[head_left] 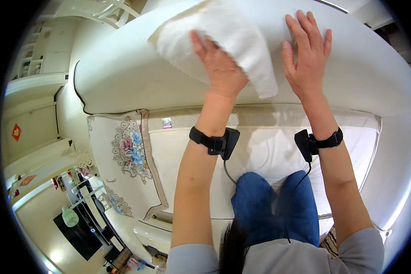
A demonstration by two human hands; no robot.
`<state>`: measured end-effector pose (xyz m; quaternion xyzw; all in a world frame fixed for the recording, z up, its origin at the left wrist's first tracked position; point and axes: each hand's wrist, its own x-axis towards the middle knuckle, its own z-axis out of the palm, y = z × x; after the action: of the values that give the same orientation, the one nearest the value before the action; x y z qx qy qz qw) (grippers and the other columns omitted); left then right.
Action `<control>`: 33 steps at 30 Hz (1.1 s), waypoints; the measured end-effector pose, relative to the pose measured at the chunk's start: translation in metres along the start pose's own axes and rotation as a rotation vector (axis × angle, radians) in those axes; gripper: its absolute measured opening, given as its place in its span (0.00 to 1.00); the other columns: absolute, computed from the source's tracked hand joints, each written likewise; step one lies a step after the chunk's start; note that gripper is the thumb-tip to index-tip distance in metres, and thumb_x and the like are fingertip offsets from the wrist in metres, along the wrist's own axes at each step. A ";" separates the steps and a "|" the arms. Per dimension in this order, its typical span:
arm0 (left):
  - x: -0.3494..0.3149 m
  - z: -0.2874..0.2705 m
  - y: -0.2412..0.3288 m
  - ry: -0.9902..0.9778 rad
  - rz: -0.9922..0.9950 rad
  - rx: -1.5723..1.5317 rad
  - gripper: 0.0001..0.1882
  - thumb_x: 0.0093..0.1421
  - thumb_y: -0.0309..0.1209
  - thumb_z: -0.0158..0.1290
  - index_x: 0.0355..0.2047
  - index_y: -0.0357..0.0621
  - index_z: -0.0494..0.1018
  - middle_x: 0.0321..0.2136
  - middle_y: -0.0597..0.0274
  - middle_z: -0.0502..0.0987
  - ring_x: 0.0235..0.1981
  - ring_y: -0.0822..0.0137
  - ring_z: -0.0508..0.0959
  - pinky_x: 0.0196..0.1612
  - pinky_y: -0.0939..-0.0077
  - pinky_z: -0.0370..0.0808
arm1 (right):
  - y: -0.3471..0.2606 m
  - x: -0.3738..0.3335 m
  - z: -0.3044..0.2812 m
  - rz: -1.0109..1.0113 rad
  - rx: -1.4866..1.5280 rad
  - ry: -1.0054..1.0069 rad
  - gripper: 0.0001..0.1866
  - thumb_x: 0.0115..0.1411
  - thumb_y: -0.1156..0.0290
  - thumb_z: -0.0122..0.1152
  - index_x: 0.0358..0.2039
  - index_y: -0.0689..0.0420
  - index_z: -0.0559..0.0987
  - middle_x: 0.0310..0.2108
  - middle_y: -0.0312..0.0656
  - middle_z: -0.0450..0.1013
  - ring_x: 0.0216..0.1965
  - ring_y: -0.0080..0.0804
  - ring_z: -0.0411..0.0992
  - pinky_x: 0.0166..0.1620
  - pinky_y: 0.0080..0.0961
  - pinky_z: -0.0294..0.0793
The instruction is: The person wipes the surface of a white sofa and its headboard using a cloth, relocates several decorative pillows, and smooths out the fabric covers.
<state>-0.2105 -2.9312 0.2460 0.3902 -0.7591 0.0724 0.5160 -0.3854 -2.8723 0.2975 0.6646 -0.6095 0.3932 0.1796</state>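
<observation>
A white cloth (253,45) lies over the top of the cream sofa back (128,68), its near corner hanging down the front. My left hand (221,66) is on the cloth, holding it. Two fingers show on its left side, while the cloth covers the rest, and motion blurs it slightly. To the right, my right hand (307,57) rests palm down on the sofa back, apart from the cloth. Its fingers are stretched out and the thumb points up at the left. Nothing is in it.
My jeans-clad knees (255,201) are on the pale seat cover (278,146). A floral cover (128,150) lies at the left, near a small pink-and-white item (167,123). Black wrist straps (214,141) with cables sit on both forearms. White chairs (116,11) stand beyond the sofa.
</observation>
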 end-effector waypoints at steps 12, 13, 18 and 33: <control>0.068 0.009 0.052 -0.404 0.107 0.202 0.17 0.45 0.37 0.55 0.37 0.49 0.79 0.37 0.56 0.79 0.54 0.48 0.68 0.60 0.45 0.53 | 0.051 0.028 -0.024 0.093 -0.119 -0.038 0.17 0.61 0.67 0.52 0.51 0.47 0.74 0.54 0.37 0.69 0.60 0.33 0.62 0.64 0.47 0.48; 0.072 0.010 0.056 -0.482 0.137 0.194 0.17 0.45 0.37 0.55 0.37 0.48 0.79 0.35 0.56 0.79 0.54 0.49 0.68 0.60 0.45 0.54 | 0.057 0.029 -0.026 0.105 -0.075 -0.084 0.17 0.61 0.66 0.52 0.51 0.47 0.74 0.54 0.38 0.69 0.60 0.34 0.62 0.63 0.47 0.49; 0.095 0.004 0.028 -0.340 -0.040 0.391 0.13 0.46 0.35 0.53 0.31 0.44 0.80 0.30 0.53 0.79 0.50 0.51 0.72 0.58 0.44 0.58 | 0.079 0.032 -0.025 0.125 -0.047 -0.059 0.17 0.59 0.66 0.51 0.49 0.50 0.75 0.52 0.38 0.70 0.58 0.34 0.63 0.61 0.49 0.53; 0.086 -0.014 0.004 -0.378 0.015 0.433 0.23 0.50 0.39 0.49 0.48 0.54 0.75 0.49 0.59 0.75 0.62 0.48 0.61 0.60 0.36 0.49 | 0.082 0.033 -0.033 0.185 -0.063 -0.096 0.22 0.55 0.64 0.53 0.53 0.47 0.74 0.55 0.36 0.68 0.60 0.31 0.61 0.63 0.45 0.48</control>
<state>-0.2175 -2.9659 0.3260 0.4922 -0.8116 0.1623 0.2695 -0.4746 -2.8869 0.3230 0.6174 -0.6883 0.3564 0.1339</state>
